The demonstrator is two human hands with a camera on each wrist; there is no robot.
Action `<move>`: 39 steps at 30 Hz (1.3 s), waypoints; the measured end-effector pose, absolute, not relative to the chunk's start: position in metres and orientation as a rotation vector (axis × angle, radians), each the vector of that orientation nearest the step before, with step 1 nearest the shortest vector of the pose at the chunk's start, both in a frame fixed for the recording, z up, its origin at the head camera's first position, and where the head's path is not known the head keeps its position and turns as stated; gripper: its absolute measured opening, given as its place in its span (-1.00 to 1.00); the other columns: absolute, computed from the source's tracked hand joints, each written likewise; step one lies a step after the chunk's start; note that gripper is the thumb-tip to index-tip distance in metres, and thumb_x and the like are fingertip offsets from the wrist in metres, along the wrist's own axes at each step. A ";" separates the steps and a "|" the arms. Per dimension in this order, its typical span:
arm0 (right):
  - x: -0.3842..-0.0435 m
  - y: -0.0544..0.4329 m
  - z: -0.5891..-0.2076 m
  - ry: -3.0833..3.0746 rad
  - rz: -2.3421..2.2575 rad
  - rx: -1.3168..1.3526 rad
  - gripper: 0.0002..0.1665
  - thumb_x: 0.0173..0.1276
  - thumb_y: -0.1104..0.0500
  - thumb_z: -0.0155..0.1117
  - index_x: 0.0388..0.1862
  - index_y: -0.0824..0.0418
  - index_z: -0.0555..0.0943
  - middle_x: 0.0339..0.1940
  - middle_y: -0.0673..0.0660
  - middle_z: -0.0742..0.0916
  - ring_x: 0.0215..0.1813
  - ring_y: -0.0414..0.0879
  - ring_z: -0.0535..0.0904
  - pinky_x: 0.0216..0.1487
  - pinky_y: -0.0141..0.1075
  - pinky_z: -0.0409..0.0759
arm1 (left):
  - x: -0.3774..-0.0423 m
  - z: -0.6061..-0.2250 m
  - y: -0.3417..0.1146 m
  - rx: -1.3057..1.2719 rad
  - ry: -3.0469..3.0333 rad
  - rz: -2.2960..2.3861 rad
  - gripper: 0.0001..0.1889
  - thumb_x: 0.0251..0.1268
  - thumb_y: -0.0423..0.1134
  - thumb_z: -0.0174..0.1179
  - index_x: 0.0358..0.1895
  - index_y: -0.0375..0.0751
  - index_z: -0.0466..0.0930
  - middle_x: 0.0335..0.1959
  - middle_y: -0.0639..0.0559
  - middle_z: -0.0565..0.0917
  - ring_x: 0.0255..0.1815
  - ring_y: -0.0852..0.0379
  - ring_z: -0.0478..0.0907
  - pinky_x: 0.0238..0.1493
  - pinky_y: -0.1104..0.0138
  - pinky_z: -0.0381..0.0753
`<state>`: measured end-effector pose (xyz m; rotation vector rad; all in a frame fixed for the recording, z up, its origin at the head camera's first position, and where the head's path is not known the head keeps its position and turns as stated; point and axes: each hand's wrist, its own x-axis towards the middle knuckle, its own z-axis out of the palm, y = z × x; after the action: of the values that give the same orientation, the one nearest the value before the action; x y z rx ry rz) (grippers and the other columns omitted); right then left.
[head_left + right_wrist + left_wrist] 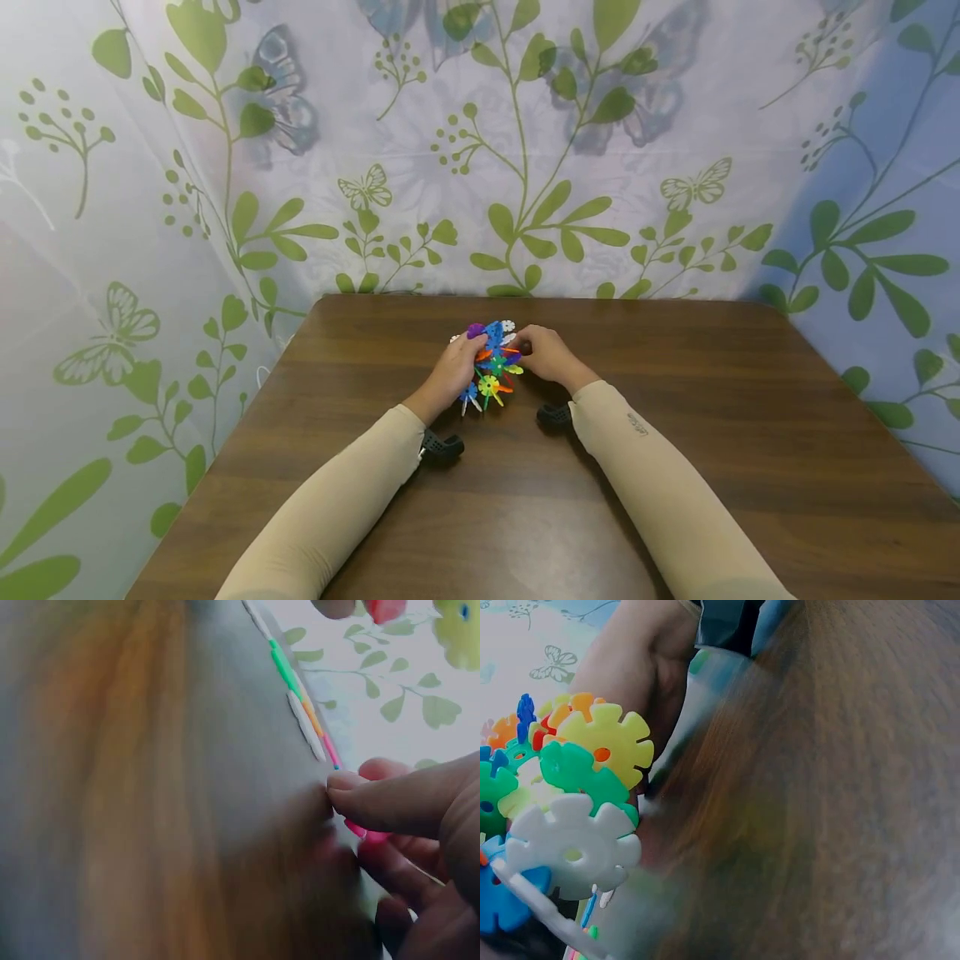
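A cluster of interlocking plastic flower-shaped discs point(491, 385), in blue, green, yellow, orange and white, is held by my left hand point(447, 375) above the table, towards its far side. In the left wrist view a white notched disc point(574, 847) faces the camera, with green and yellow discs behind it. Most of my left fingers are hidden there. Close to the cluster's right side is my right hand point(551, 357). In the right wrist view its thumb and fingers pinch a pink disc point(364, 831), mostly covered by the thumb.
Loose discs point(285, 671) in green, white, orange and pink lie flat near the brown table's point(720, 400) far edge, seen edge-on. Behind the table hangs a leaf-patterned curtain point(420, 200). Dark wrist devices point(553, 417) sit under both forearms.
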<state>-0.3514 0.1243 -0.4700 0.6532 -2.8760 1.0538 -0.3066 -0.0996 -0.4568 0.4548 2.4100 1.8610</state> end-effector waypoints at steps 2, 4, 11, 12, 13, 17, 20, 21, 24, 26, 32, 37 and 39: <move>-0.348 0.130 -0.469 -2.868 1.099 0.632 -0.87 0.37 0.25 0.56 -0.13 0.22 0.80 -0.11 0.11 0.71 -0.08 0.05 0.61 0.05 -0.06 0.63 | -0.306 -0.457 -0.099 0.470 2.394 1.856 -0.46 0.70 0.18 -0.10 0.11 -0.26 0.58 -0.17 -0.12 0.66 -0.19 -0.03 0.64 -0.01 0.10 0.65; -0.346 0.138 -0.467 -2.836 1.126 0.604 -0.88 0.36 0.23 0.57 -0.16 0.20 0.82 -0.12 0.11 0.70 -0.12 0.04 0.58 -0.02 -0.07 0.61 | -0.305 -0.458 -0.099 0.474 2.397 1.840 -0.47 0.69 0.19 -0.09 0.11 -0.24 0.58 -0.17 -0.09 0.68 -0.19 -0.01 0.65 0.00 0.11 0.65; -0.338 0.162 -0.452 -2.545 1.447 0.562 -0.85 0.43 0.20 0.52 -0.12 0.26 0.83 -0.02 0.15 0.75 0.01 0.04 0.67 0.00 -0.19 0.67 | -0.303 -0.460 -0.096 0.547 2.466 1.766 -0.56 0.69 0.12 -0.04 -0.08 -0.20 0.58 -0.27 -0.03 0.61 -0.21 0.05 0.59 -0.05 0.14 0.59; -0.336 0.163 -0.447 -2.494 1.531 0.576 -0.83 0.46 0.21 0.49 -0.08 0.28 0.83 0.02 0.17 0.74 0.06 0.04 0.66 0.03 -0.23 0.67 | -0.302 -0.459 -0.096 0.565 2.474 1.751 -0.57 0.69 0.11 -0.04 -0.12 -0.21 0.57 -0.28 -0.04 0.59 -0.21 0.03 0.58 -0.05 0.13 0.58; -0.331 0.162 -0.439 -2.452 1.626 0.585 -0.82 0.49 0.24 0.45 -0.03 0.33 0.81 0.07 0.20 0.73 0.10 0.07 0.65 0.06 -0.27 0.66 | -0.301 -0.457 -0.095 0.578 2.497 1.723 -0.57 0.69 0.11 -0.03 -0.16 -0.20 0.57 -0.25 -0.05 0.60 -0.16 0.02 0.58 -0.01 0.11 0.57; -0.322 0.161 -0.422 -2.375 1.769 0.690 -0.75 0.54 0.25 0.37 0.09 0.35 0.77 0.17 0.22 0.70 0.17 0.06 0.65 0.13 -0.33 0.63 | -0.299 -0.455 -0.095 0.619 2.519 1.609 -0.52 0.67 0.19 -0.04 -0.14 -0.15 0.60 -0.20 -0.02 0.61 -0.10 0.00 0.57 0.05 0.08 0.56; -0.319 0.160 -0.416 -2.400 1.746 0.793 -0.73 0.54 0.20 0.39 0.13 0.29 0.76 0.15 0.15 0.73 0.13 0.03 0.69 0.15 -0.28 0.64 | -0.297 -0.454 -0.095 0.686 2.501 1.544 -0.49 0.68 0.22 -0.06 -0.10 -0.17 0.62 -0.31 0.02 0.56 -0.22 0.04 0.54 -0.09 0.14 0.56; -0.317 0.159 -0.413 -2.407 1.750 0.832 -0.71 0.54 0.20 0.39 0.14 0.29 0.75 0.14 0.15 0.74 0.12 0.06 0.70 0.15 -0.26 0.65 | -0.297 -0.453 -0.094 0.719 2.491 1.532 -0.49 0.69 0.21 -0.07 -0.10 -0.18 0.61 -0.36 0.03 0.53 -0.28 0.05 0.53 -0.16 0.18 0.54; -0.312 0.156 -0.407 -2.427 1.793 0.936 -0.70 0.53 0.24 0.39 0.16 0.31 0.73 0.09 0.16 0.77 0.10 0.13 0.71 0.15 -0.18 0.67 | -0.294 -0.450 -0.093 0.808 2.483 1.480 -0.51 0.72 0.17 -0.10 -0.03 -0.17 0.62 -0.45 0.04 0.42 -0.40 0.08 0.44 -0.28 0.20 0.48; -0.309 0.155 -0.404 -2.443 1.809 1.009 -0.72 0.53 0.26 0.39 0.15 0.31 0.74 0.06 0.17 0.78 0.07 0.16 0.71 0.13 -0.10 0.68 | -0.293 -0.449 -0.092 0.846 2.476 1.459 -0.52 0.73 0.16 -0.12 0.03 -0.17 0.63 -0.48 0.05 0.39 -0.44 0.08 0.40 -0.31 0.21 0.44; -0.306 0.155 -0.399 -2.479 1.786 1.116 -0.78 0.54 0.27 0.38 0.09 0.26 0.76 0.00 0.17 0.79 -0.03 0.16 0.72 0.10 0.18 0.65 | -0.291 -0.448 -0.092 0.882 2.499 1.417 -0.54 0.74 0.15 -0.12 0.08 -0.12 0.64 -0.48 0.05 0.39 -0.45 0.09 0.37 -0.30 0.21 0.42; -0.306 0.156 -0.399 -2.484 1.784 1.105 -0.80 0.54 0.30 0.36 0.07 0.28 0.76 -0.01 0.19 0.79 -0.05 0.16 0.72 0.09 0.08 0.68 | -0.290 -0.446 -0.091 0.920 2.497 1.418 -0.56 0.74 0.09 -0.10 0.05 -0.16 0.64 -0.48 0.06 0.42 -0.44 0.09 0.41 -0.31 0.23 0.45; -0.306 0.156 -0.398 -2.490 1.788 1.104 -0.80 0.53 0.29 0.37 0.07 0.29 0.76 -0.02 0.19 0.79 -0.06 0.15 0.72 0.08 0.04 0.69 | -0.289 -0.444 -0.090 0.937 2.504 1.416 -0.58 0.75 0.07 -0.10 0.07 -0.16 0.65 -0.48 0.07 0.43 -0.42 0.10 0.43 -0.30 0.24 0.46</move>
<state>-0.3061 0.1561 -0.3982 1.1041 -2.4900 1.7875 -0.2889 -0.0902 -0.4445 0.9365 2.5035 1.4162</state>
